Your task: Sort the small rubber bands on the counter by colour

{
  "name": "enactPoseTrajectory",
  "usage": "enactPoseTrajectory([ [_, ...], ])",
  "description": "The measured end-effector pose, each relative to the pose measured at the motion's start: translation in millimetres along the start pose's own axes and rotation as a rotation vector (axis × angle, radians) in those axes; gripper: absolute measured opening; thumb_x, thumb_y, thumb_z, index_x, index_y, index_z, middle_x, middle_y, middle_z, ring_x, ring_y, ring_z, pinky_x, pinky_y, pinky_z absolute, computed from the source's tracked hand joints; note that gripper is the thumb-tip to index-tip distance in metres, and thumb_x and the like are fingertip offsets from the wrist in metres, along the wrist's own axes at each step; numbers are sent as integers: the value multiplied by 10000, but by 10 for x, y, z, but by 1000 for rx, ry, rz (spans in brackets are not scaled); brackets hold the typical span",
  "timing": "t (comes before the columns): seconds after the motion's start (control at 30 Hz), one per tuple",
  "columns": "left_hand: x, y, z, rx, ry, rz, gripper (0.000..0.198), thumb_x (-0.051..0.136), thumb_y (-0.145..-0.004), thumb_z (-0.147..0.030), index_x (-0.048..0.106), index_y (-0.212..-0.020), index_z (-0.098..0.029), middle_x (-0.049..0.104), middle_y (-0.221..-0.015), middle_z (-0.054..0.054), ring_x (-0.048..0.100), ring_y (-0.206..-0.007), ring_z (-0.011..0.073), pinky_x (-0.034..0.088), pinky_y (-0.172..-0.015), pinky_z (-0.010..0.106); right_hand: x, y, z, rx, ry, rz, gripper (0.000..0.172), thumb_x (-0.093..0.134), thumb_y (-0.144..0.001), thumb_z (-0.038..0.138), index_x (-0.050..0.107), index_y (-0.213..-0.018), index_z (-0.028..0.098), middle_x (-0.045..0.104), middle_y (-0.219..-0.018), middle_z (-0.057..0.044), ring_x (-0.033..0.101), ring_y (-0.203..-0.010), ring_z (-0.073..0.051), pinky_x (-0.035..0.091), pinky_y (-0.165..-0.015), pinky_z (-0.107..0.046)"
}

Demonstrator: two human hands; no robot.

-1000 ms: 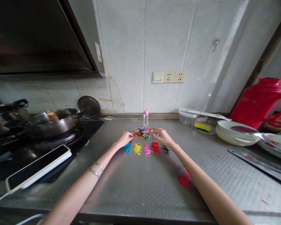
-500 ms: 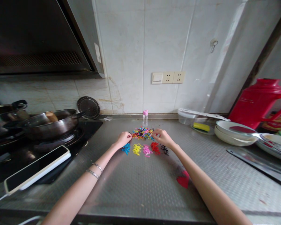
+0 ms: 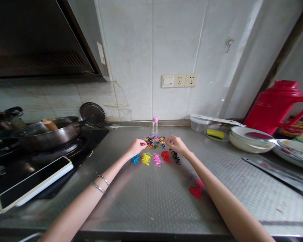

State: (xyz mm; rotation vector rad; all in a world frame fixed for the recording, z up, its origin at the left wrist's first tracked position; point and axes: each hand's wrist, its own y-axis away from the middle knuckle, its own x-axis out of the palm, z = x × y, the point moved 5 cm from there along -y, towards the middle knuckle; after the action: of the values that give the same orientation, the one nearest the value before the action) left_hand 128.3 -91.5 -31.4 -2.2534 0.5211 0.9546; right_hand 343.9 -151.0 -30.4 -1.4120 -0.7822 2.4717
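Observation:
A mixed pile of small coloured rubber bands (image 3: 155,141) lies on the metal counter (image 3: 151,195), between my two hands. My left hand (image 3: 137,147) is at the pile's left edge, thumb and fingers pinched; what is between them is too small to make out. At the right edge, my right hand (image 3: 176,145) is also closed in a pinch, its contents unclear. Sorted heaps lie nearer me in a row: blue bands (image 3: 134,159), partly behind my left hand, yellow bands (image 3: 146,158), pink bands (image 3: 157,160), red bands (image 3: 166,157) and black bands (image 3: 175,156) beside my right wrist.
Behind the pile stands a clear bottle with a pink cap (image 3: 155,125). A phone (image 3: 35,183) and a pan (image 3: 50,134) on the stove are at left. To the right are bowls (image 3: 251,139), a yellow sponge (image 3: 215,134), a knife (image 3: 275,173) and a red thermos (image 3: 275,109).
My left hand has shifted right, closer against the mixed pile. The right hand stays at the pile's right edge, still pinched. The whole view has shifted slightly.

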Motion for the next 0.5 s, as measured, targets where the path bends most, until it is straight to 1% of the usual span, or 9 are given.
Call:
enactPoseTrajectory([
  [0.1, 178, -13, -209, 7, 56, 70, 213, 552, -709, -275, 693, -750, -122, 674, -731, 59, 568, -644, 136, 408, -627, 227, -13, 2, -38, 18, 16, 1, 227, 479, -749, 249, 685, -809, 177, 643, -805, -53, 553, -688, -128, 407, -640, -201],
  [0.27, 476, -30, -544, 120, 47, 159, 196, 538, -715, -259, 694, -719, -141, 670, -706, 38, 562, -635, 125, 390, -614, 215, -34, 10, -56, 32, 43, -4, 237, 469, -753, 254, 686, -790, 166, 650, -793, -61, 556, -685, -131, 403, -642, -201],
  [0.4, 644, -45, -667, 153, 46, 192, 195, 531, -715, -246, 698, -746, -151, 675, -738, 37, 565, -642, 124, 390, -629, 216, -40, 11, -61, 49, 63, 10, 229, 475, -739, 237, 685, -791, 163, 649, -794, -63, 559, -687, -134, 398, -647, -202],
  [0.5, 696, -43, -706, 168, 50, 215, 196, 532, -714, -248, 701, -747, -155, 677, -750, 45, 567, -641, 131, 390, -623, 222, -48, 8, -64, 65, 64, 13, 239, 473, -744, 249, 684, -823, 168, 650, -822, -63, 564, -704, -135, 400, -654, -202],
])
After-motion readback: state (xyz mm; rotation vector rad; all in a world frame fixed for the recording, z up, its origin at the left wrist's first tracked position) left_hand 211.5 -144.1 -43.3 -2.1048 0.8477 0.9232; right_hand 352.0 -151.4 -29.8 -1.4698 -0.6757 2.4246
